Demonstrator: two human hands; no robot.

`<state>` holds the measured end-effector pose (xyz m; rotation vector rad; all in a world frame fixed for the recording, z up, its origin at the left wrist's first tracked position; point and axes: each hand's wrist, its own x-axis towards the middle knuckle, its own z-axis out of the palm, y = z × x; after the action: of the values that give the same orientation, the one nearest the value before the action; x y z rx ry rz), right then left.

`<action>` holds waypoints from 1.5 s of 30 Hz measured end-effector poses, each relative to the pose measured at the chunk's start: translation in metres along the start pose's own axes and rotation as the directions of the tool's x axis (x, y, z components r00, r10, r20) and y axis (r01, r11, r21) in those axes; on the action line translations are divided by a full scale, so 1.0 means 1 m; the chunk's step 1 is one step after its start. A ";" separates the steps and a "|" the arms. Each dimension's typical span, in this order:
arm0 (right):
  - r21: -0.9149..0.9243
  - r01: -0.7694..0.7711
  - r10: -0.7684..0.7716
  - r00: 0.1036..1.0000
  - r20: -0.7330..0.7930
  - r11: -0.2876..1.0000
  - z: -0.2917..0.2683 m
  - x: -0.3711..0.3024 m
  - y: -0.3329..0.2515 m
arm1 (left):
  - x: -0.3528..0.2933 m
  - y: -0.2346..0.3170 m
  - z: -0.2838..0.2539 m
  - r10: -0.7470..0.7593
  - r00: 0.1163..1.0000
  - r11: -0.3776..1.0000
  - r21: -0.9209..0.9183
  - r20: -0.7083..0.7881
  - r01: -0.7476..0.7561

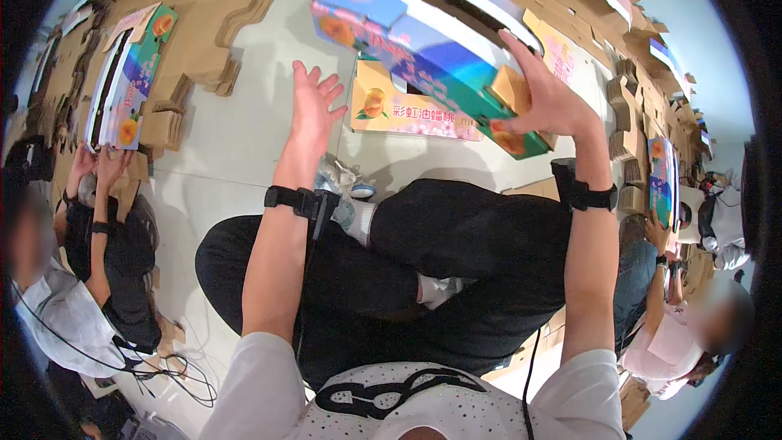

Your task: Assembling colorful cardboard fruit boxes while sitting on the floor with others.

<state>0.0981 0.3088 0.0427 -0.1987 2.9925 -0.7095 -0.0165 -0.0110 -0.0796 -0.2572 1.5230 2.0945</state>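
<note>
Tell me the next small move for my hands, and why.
I'd probably bring the left hand across to steady the free left end of the blue box: only the right hand appears to grip it, at its right end, while the left is open, empty and apart from it.

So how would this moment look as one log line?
left hand: open, empty | right hand: holding blue-green box by one end | yellow box: partly hidden behind it

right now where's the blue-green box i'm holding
The blue-green box is at the head view's upper centre, in your right hand, partly hiding a yellow box.
</note>
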 end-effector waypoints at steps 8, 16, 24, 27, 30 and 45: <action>-0.146 0.055 -0.048 0.998 0.050 0.988 0.036 0.014 -0.009 | 0.005 -0.004 -0.005 0.118 0.986 0.993 0.003 -0.118 -0.119; -0.220 0.068 -0.076 0.997 -0.031 0.973 0.058 0.039 -0.010 | 0.010 -0.004 -0.004 0.107 0.991 0.991 -0.066 -0.080 -0.112; -0.527 0.037 -0.052 0.999 -0.013 0.849 0.043 0.023 0.006 | -0.008 0.012 0.003 0.251 0.918 0.967 0.114 -0.306 -0.226; -0.396 0.050 -0.056 0.998 -0.005 0.917 0.064 0.025 0.000 | 0.005 0.007 -0.001 0.182 0.955 0.983 0.036 -0.235 -0.179; -0.418 0.078 -0.110 0.992 -0.054 0.905 0.076 0.040 -0.011 | 0.010 0.003 -0.004 0.160 0.986 0.987 -0.005 -0.052 -0.160; -0.414 0.026 -0.040 0.999 -0.024 0.910 0.090 0.043 -0.022 | 0.011 0.003 -0.001 0.404 0.901 0.911 0.157 -0.158 -0.381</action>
<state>0.0655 0.2434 -0.0286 -0.2584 3.1376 -0.0663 -0.0273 -0.0096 -0.0819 -0.1076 1.9441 2.3228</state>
